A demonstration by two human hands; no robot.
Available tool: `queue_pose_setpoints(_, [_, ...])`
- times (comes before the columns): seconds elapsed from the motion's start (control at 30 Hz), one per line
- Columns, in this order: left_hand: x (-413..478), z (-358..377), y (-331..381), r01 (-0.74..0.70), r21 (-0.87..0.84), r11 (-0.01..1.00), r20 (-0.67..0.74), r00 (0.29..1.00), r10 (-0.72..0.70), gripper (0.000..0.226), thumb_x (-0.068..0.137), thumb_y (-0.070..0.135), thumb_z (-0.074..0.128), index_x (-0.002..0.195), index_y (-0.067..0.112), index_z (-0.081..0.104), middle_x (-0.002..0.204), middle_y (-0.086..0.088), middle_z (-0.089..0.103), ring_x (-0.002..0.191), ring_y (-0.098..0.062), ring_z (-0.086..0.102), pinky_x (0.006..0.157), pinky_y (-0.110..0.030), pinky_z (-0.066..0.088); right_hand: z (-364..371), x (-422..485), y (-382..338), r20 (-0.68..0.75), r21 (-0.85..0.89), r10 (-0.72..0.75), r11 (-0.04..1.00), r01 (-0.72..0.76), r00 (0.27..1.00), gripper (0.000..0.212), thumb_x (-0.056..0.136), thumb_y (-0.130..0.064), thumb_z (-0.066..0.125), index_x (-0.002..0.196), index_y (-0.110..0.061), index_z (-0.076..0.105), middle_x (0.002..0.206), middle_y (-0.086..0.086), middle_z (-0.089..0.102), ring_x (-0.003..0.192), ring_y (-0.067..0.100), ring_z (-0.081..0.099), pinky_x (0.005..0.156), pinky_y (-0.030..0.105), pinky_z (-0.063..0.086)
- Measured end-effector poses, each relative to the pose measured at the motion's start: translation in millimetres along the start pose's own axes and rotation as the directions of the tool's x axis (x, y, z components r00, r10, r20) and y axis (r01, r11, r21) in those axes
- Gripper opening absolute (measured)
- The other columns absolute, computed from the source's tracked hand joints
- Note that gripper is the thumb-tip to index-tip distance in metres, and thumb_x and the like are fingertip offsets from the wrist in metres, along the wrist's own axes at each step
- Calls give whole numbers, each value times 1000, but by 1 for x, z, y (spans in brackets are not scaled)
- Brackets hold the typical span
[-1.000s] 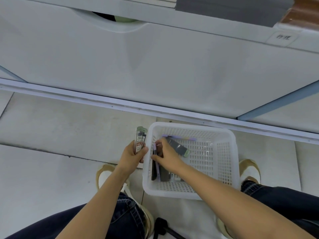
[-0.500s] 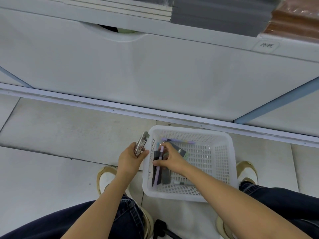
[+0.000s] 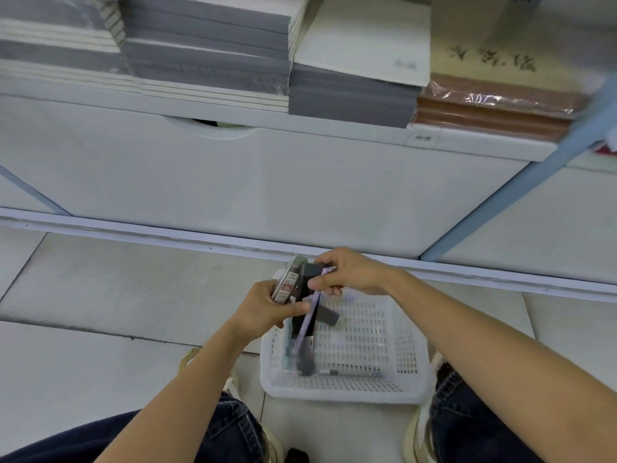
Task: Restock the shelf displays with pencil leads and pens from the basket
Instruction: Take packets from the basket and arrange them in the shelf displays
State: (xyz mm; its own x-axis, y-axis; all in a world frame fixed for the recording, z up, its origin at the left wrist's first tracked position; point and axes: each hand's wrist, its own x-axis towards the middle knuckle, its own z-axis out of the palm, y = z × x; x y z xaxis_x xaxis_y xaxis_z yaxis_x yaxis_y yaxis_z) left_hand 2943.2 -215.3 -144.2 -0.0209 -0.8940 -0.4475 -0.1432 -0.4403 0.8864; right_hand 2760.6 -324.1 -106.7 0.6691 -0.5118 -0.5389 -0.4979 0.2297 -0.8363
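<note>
A white perforated basket stands on the floor between my feet. My left hand grips a bundle of pencil lead cases with red-and-white labels, held above the basket's far left corner. My right hand is closed on a purple pen and dark lead cases, pressed against the left hand's bundle. The pen hangs down toward the basket. A few more pens and a dark case lie in the basket, partly hidden by my hands.
A white shelf unit rises ahead, its base rail running across the tiled floor. Stacks of grey and white notebooks and brown wrapped books fill the shelf above. A blue upright slants at right.
My right hand has lifted the purple pen and dark cases out of the basket and brought them up against the left hand's bundle. The view has tilted up, showing the notebook shelf.
</note>
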Motion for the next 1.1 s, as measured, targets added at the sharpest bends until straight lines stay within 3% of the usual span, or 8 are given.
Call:
queue_pose_setpoints(0.13, [-12, 3, 37, -129, -204, 970, -26, 992, 126, 6, 79, 13, 78, 85, 15, 76, 79, -1, 73, 69, -13, 67, 60, -19, 51, -10, -14, -34, -21, 123, -104, 987, 106, 994, 17, 86, -1, 68, 103, 0, 65, 72, 8, 60, 59, 12, 53, 54, 19, 44])
queue_pose_setpoints(0.2, [-18, 7, 58, -198, -294, 935, -82, 980, 182, 16, 78, 21, 77, 94, 26, 78, 91, 2, 76, 81, -8, 69, 69, -16, 51, -12, -20, -51, -43, 170, -174, 969, 179, 984, 12, 87, 1, 66, 95, -7, 65, 72, 6, 62, 58, 10, 53, 53, 18, 44])
queue_pose_setpoints(0.3, [-24, 6, 90, -257, -394, 882, -107, 966, 234, 36, 78, 28, 72, 112, 19, 72, 107, -2, 74, 97, -14, 68, 80, -20, 52, -15, -30, -76, -106, 230, -268, 930, 286, 957, 12, 88, 2, 64, 96, -7, 67, 71, 4, 65, 56, 10, 52, 52, 17, 45])
queue_pose_setpoints(0.4, [-29, -5, 119, -219, -439, 872, -112, 976, 188, 22, 84, 25, 67, 104, 17, 73, 101, -7, 74, 93, -22, 67, 77, -27, 56, -23, -47, -102, -199, 210, -358, 894, 396, 912, 20, 90, -1, 62, 110, -5, 65, 81, 6, 71, 63, 11, 58, 58, 18, 48])
queue_pose_setpoints(0.5, [-39, -21, 150, -191, -401, 896, -33, 980, 194, 22, 87, 27, 64, 106, 15, 68, 99, -13, 75, 91, -21, 70, 71, -28, 57, -34, -67, -133, -281, 172, -434, 855, 489, 856, 21, 92, -5, 60, 113, -5, 62, 92, 11, 74, 65, 11, 59, 61, 19, 50])
queue_pose_setpoints(0.63, [-58, -38, 192, -240, -327, 914, 70, 958, 277, 28, 74, 26, 72, 99, 13, 72, 95, -13, 75, 85, -18, 72, 69, -26, 57, -43, -94, -176, -324, 62, -512, 828, 557, 796, 17, 92, -7, 61, 109, -4, 63, 93, 12, 74, 69, 11, 63, 64, 19, 51])
queue_pose_setpoints(0.97, [-98, -57, 296, -503, -102, 858, -79, 864, 497, 34, 68, 26, 78, 98, 12, 71, 88, -7, 76, 78, -17, 72, 63, -23, 56, -39, -160, -285, -436, -66, -673, 686, 725, 597, 23, 89, 2, 61, 112, 2, 60, 89, 14, 69, 75, 17, 67, 72, 22, 57])
queue_pose_setpoints(1.1, [-112, -75, 341, -578, -61, 813, -161, 810, 564, 21, 66, 34, 79, 84, 22, 76, 87, -1, 77, 79, -14, 70, 71, -29, 56, -54, -195, -341, -521, -168, -738, 581, 796, 429, 24, 91, 0, 59, 115, 2, 57, 94, 15, 70, 85, 23, 67, 75, 26, 58])
